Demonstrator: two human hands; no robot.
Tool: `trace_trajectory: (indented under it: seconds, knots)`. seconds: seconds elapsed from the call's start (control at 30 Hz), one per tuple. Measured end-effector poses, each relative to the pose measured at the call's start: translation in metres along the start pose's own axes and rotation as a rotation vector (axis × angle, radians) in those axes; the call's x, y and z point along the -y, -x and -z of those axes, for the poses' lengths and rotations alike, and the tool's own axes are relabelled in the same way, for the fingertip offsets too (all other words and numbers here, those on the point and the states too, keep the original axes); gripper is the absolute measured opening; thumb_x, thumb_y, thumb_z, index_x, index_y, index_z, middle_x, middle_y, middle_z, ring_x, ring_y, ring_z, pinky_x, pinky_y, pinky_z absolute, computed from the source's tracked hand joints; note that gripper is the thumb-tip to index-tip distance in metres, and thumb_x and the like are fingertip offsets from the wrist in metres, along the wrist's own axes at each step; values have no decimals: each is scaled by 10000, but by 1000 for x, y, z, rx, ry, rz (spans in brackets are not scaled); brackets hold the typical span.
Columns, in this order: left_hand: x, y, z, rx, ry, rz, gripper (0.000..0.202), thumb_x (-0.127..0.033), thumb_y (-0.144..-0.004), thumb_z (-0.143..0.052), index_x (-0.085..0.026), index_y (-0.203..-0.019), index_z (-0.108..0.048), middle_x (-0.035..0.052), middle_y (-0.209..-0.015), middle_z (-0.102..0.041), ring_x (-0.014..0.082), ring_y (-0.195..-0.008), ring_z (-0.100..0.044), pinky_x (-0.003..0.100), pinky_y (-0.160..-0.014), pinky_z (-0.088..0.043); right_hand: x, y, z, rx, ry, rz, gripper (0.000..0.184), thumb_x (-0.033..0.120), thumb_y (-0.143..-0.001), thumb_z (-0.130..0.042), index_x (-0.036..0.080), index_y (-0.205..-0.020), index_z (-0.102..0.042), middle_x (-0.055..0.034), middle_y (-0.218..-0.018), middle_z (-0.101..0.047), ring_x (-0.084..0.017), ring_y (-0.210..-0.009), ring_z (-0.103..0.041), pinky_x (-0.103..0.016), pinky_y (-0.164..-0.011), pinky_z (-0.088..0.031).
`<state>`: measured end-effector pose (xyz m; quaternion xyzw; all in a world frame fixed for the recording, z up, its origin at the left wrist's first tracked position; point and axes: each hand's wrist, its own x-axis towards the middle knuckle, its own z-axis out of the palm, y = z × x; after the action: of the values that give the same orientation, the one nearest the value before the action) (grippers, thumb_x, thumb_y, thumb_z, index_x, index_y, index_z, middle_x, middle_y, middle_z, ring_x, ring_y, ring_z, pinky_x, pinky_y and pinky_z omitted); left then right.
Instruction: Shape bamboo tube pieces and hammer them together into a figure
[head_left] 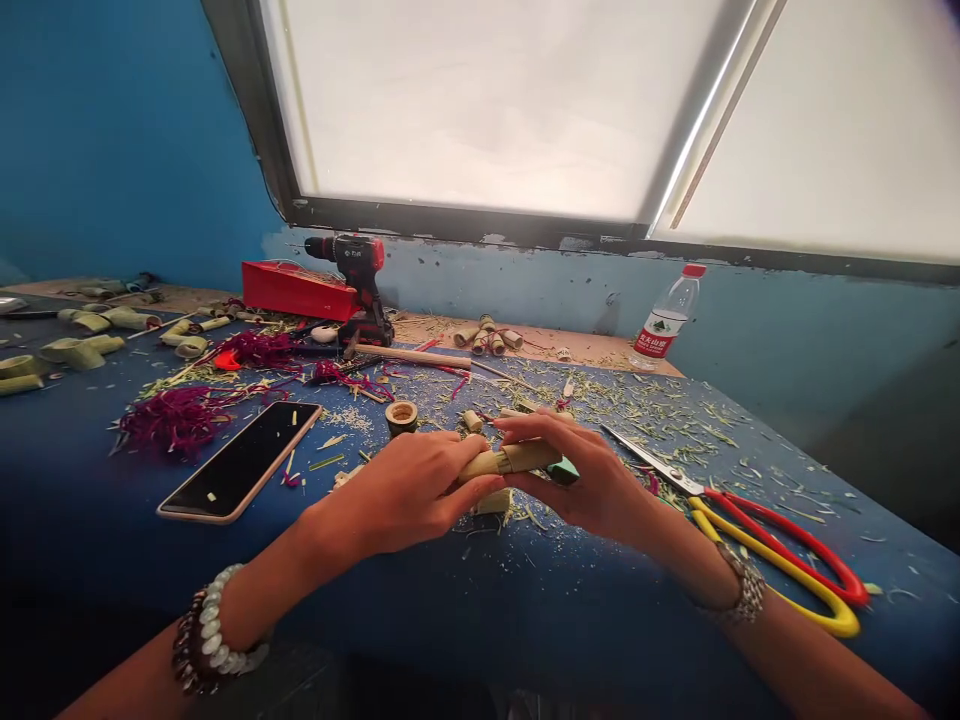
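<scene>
Left fingers (471, 494) and right fingers (544, 432) pinch the bamboo-like piece (529, 457) between them; probably light, stiff, smooth, best held near its ends.

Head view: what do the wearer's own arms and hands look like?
Left hand: no glove; pale beaded bracelet beside a dark beaded bracelet at the wrist. Right hand: no glove; silvery, link-textured wristband. No sleeves show.

Bottle label (660, 334) reading 农夫山泉, drill marking (352, 253) too small
</scene>
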<state>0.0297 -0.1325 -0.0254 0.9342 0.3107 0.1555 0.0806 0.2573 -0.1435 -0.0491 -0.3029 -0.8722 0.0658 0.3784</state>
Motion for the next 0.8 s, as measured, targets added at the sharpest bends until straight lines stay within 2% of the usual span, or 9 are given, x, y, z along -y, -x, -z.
trace_trajectory:
  seconds: [0.13, 0.27, 0.4, 0.5, 0.67, 0.8]
  knots:
    - [4, 1, -7, -51, -84, -77, 366, -437, -1014, -368, -162, -910, -585, 44, -817, -611, 168, -706, -565, 296, -608, -355, -4, -1, 3, 108, -54, -13, 291, 370, -960, -612, 243, -1220, -590, -55, -1058, -648, -177, -910, -632, -306, -761, -498]
    - [9, 1, -12, -87, -103, -115, 362, -426, -1011, -373, -163, -874, -580, 26, -762, -557, 155, -636, -513, 294, -559, -321, 1, 0, 4, 176, 19, -97, 299, 396, -964, -602, 223, -1202, -550, -26, -935, -646, -155, -789, -610, -286, -704, -465]
    - [13, 0, -15, -77, -45, -133, 368, -428, -1014, -356, -172, -820, -535, 19, -746, -526, 158, -662, -501, 286, -589, -334, 6, 4, 4, 186, -43, -145, 274, 303, -940, -617, 233, -1162, -472, -20, -952, -605, -153, -773, -571, -289, -709, -465]
    - [17, -1, -15, -31, 44, -203, 374, -433, -1016, -333, -174, -821, -520, 17, -740, -520, 161, -682, -498, 283, -616, -349, 5, 6, 3, 201, -142, -130, 238, 224, -925, -580, 242, -1122, -449, -32, -970, -579, -173, -814, -564, -320, -736, -486]
    - [22, -3, -15, -7, 84, -267, 367, -432, -1004, -345, -171, -849, -551, 20, -724, -525, 177, -699, -504, 296, -639, -364, 1, 10, 1, 197, -133, -88, 246, 229, -919, -596, 244, -1121, -457, -76, -1077, -602, -213, -906, -605, -372, -788, -503]
    - [25, -3, -20, -18, 44, -244, 355, -441, -984, -378, -172, -859, -572, 33, -745, -538, 186, -710, -517, 301, -642, -369, 0, 13, -2, 135, -81, -90, 229, 250, -916, -642, 250, -1104, -512, -58, -1059, -632, -187, -851, -626, -327, -736, -502]
